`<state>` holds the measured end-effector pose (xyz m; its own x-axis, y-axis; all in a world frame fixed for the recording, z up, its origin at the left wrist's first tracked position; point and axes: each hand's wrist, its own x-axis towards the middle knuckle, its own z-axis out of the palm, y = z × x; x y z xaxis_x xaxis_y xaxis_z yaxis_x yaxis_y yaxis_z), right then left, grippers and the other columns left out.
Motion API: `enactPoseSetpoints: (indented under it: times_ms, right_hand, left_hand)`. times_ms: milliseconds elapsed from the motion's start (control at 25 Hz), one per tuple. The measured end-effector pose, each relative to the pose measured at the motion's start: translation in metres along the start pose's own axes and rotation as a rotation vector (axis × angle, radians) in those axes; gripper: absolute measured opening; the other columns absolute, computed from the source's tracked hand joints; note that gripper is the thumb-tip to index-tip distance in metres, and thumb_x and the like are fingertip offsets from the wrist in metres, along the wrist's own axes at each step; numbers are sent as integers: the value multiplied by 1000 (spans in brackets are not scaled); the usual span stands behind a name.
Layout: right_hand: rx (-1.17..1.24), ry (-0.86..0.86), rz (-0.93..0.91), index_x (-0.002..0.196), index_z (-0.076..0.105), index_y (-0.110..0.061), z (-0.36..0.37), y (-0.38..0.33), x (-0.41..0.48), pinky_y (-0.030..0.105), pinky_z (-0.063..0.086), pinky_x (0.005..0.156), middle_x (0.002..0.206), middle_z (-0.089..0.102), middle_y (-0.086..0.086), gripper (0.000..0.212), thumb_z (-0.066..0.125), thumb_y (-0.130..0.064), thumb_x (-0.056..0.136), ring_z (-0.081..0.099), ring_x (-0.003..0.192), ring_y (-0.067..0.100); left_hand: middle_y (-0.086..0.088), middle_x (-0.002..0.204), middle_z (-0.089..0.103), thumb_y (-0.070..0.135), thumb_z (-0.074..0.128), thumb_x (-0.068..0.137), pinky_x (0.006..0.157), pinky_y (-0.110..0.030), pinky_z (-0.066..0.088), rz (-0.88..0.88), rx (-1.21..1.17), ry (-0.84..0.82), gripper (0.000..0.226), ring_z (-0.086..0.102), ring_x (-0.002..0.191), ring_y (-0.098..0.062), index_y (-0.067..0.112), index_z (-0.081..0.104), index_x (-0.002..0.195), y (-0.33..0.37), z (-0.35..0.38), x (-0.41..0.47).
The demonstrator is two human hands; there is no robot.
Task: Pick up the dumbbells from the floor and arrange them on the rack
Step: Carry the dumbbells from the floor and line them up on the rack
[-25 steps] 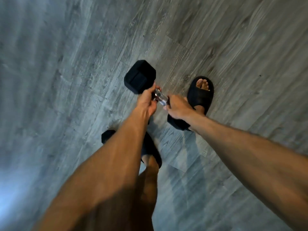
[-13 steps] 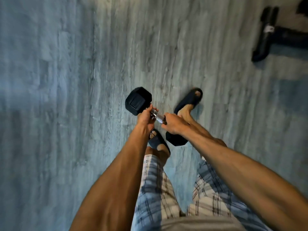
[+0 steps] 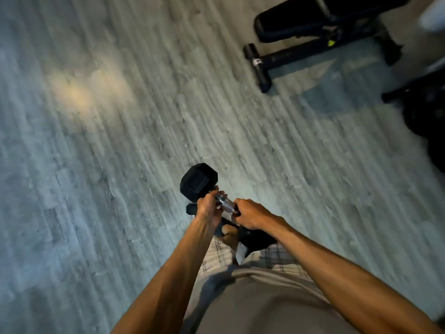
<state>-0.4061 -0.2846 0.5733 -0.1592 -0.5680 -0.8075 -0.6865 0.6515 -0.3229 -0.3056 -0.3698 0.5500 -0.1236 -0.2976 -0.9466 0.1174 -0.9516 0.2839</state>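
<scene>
Black dumbbell (image 3: 199,180) held above the grey wood floor (image 3: 120,141) in front of the person's waist, left hand (image 3: 207,208) and right hand (image 3: 250,214) both curled round its metal handle, weight bench (image 3: 313,27) well apart at upper right

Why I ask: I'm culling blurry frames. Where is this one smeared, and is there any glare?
Head view: motion blur streaks the floor, worst toward the edges; a warm glare patch lies upper left; the dumbbell, left hand and right hand gripping its handle are sharpest, the chrome glinting; the bench at top right is soft and dark.
</scene>
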Motion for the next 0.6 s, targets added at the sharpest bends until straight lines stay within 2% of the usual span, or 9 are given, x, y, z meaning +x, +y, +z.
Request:
enactPoseSetpoints:
  times_ms: [200,360,600]
  right_hand:
    - [140,109,34,106,53,-15,-1,61,-58,39,43,63,96,61,10,24,64,-27,88,59,79,29]
    - [288,245,12,100,54,-13,12,119,-106,44,51,70,95,65,10,30,64,-39,90,63,81,31]
    - [470,382,52,99,54,-16,35,201,-168,43,53,71,95,68,9,25,59,-38,87,65,82,31]
  left_hand:
    - [-10,82,61,2,47,98,68,-36,47,17,191,-96,17,59,75,-20,9,60,90,-42,50,-50]
    - [-8,80,61,3,51,97,85,-42,46,83,344,-152,11,60,75,-19,7,59,105,-95,88,-92]
    - [-9,77,59,2,52,98,66,-33,47,177,551,-238,12,58,67,-19,4,55,109,-181,146,-141]
